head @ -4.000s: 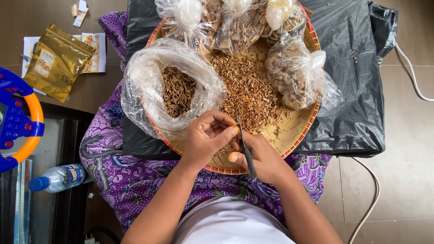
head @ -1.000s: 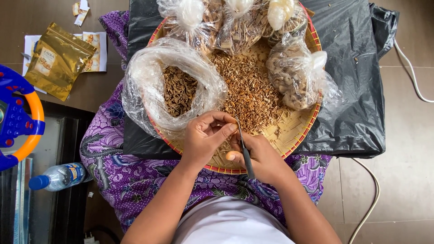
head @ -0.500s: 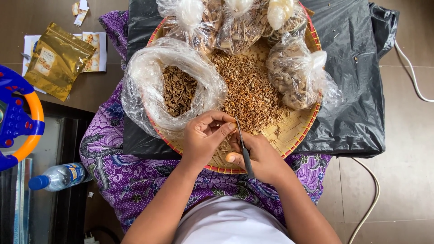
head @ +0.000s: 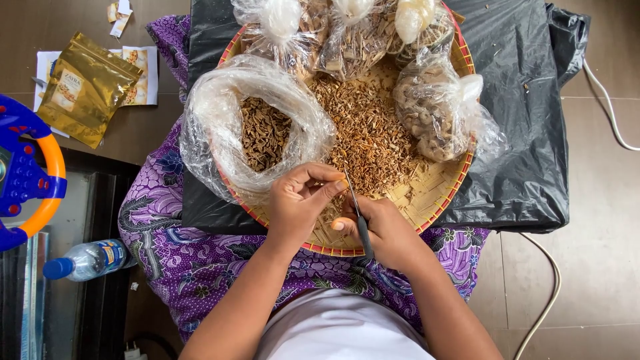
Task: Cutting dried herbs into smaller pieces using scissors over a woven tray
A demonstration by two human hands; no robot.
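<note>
I pinch a tiny brown dried piece [head: 328, 189] between the thumb and fingertips of my left hand [head: 300, 200], closed tight on it just above the near edge of the round woven bamboo tray with a red rim [head: 427, 200]. The piece is so small that most of it is hidden by my fingers; I can only tell it is dry and brownish, like the rest of the heap. My right hand [head: 387, 233] is curled shut around the dark handle of a thin metal blade [head: 355, 203], the point slanting up toward the pinched piece, so both hands meet close to my body where I can see the work clearly.

Just beyond my fingers lies the loose heap of dried brown shreds [head: 370, 133], spread over the tray's middle, within easy reach. To its left, touching my left hand's knuckles, sits the open clear plastic bag of darker dried pieces [head: 257, 130], its mouth rolled wide so things can drop in. At the far rim stand knotted clear bags [head: 353, 33], and another knotted bag of paler chunks [head: 433, 113] rests on the right.

The tray rests on a black plastic sheet [head: 527, 133] over my lap, which is wrapped in purple patterned cloth [head: 193, 267]. On the floor to my left lie a gold foil pouch [head: 87, 87], a blue and orange toy steering wheel [head: 30, 173] and a clear water bottle with a blue cap [head: 87, 260].
</note>
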